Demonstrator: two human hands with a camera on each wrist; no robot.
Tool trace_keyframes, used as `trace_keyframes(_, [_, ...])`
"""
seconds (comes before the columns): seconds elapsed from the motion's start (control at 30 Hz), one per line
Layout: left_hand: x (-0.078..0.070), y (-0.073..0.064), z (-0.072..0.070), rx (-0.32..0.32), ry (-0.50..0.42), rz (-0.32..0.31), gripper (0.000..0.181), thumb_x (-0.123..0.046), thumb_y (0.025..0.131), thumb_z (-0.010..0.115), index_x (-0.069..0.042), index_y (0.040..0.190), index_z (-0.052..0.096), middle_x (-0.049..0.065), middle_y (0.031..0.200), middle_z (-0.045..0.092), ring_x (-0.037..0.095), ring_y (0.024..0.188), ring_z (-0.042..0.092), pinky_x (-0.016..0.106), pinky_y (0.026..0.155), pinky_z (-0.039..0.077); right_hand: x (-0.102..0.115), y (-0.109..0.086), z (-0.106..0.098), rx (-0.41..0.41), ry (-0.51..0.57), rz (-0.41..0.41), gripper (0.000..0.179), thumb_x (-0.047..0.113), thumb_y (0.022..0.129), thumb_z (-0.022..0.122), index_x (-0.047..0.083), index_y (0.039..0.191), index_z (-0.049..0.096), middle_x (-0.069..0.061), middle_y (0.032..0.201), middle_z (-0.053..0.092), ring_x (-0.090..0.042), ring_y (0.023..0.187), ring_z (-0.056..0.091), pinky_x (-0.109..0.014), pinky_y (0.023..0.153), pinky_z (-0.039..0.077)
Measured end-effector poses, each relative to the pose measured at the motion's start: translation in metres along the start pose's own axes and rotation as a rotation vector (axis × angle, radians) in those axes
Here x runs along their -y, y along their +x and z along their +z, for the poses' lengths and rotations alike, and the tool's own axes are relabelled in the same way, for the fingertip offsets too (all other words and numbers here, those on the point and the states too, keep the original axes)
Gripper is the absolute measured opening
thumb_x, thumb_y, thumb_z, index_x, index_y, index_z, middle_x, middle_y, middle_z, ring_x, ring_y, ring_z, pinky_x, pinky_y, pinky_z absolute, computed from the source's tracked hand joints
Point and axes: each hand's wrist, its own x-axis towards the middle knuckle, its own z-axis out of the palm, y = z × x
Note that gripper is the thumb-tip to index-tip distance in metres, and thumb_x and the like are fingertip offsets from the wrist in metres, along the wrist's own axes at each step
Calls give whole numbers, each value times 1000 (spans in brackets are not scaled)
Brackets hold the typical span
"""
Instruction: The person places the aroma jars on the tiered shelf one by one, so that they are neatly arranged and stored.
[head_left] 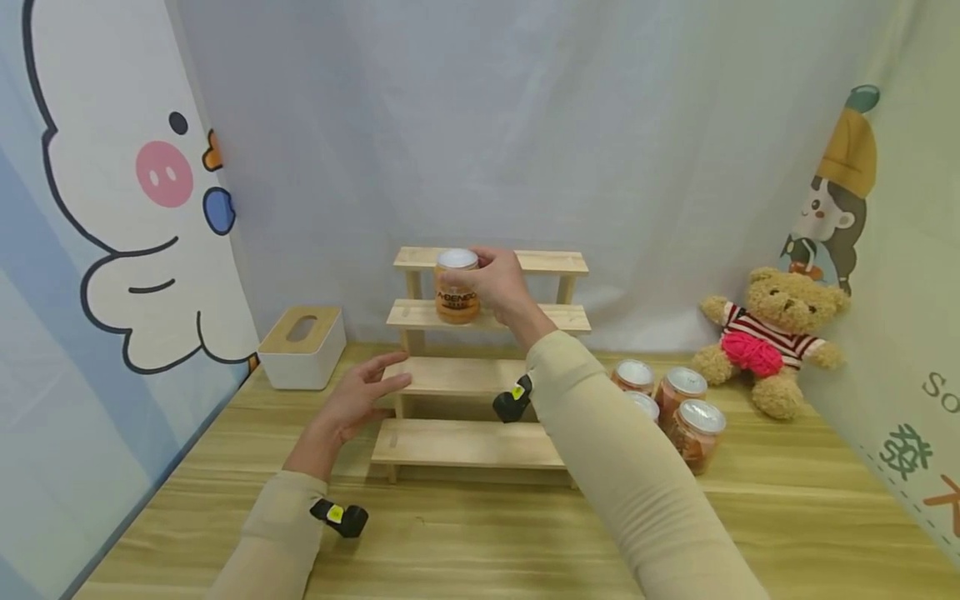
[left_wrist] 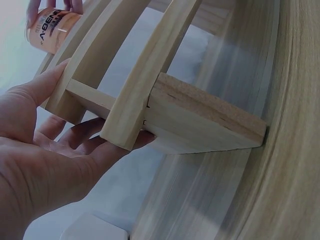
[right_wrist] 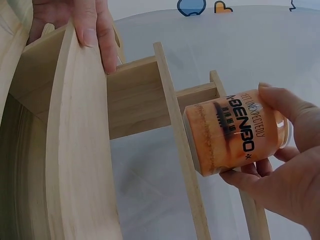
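A four-tier wooden display shelf (head_left: 465,442) stands on the table in the head view. My right hand (head_left: 501,287) grips a clear jar (head_left: 456,310) with a silver lid, orange contents and black lettering. The jar is upright, its base right at the second board from the top (head_left: 551,317). In the right wrist view, thumb and fingers hold the jar (right_wrist: 235,132) near its lid end. My left hand (head_left: 352,402) holds the shelf's left end at the second-lowest board. The left wrist view shows its thumb against one board and fingers (left_wrist: 107,150) curled beneath.
Several similar lidded jars (head_left: 699,421) stand grouped right of the shelf. A teddy bear (head_left: 780,333) in a striped top sits at the back right. A white tissue box (head_left: 300,367) with a wooden lid stands at the back left. A grey curtain (head_left: 487,125) hangs behind.
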Motion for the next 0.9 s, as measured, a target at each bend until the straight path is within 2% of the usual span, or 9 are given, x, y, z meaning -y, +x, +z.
trace_keyframes(0.07, [1,1,0,-2,4,2,65,-20,101,62,-4,156,31,15,166,-4,35,151,-4,68,102,35,0,0,-1,2,-4,-4,49,19,82,85,5,125,66,-9,119,64,-26,111,60,-43,96,49])
trace_keyframes(0.3, [4,3,3,-3,4,-10,63,-21,101,63,-6,155,34,13,167,0,34,151,-2,66,100,39,-5,-6,-15,-32,11,64,78,22,77,89,7,142,48,-11,134,49,-27,122,51,-43,102,44])
trace_keyframes(0.5, [3,3,2,-13,1,-6,63,-22,100,65,-7,154,36,12,167,-2,34,151,-1,66,100,39,-9,-15,-36,-24,-43,49,81,29,74,91,11,142,50,-11,142,49,-25,127,48,-44,102,44])
trace_keyframes(0.67, [1,3,-1,-21,11,-3,64,-23,100,65,-7,154,36,13,167,-3,34,151,-4,66,101,38,-12,-36,-57,12,-69,26,73,27,80,87,12,141,50,-9,141,51,-26,127,49,-45,102,45])
trace_keyframes(0.9, [1,3,0,-15,18,-14,62,-22,101,63,-6,154,35,13,166,-3,33,151,-5,66,101,38,-23,-80,-89,90,-88,-35,69,22,85,81,8,143,47,-13,141,49,-32,129,48,-49,103,43])
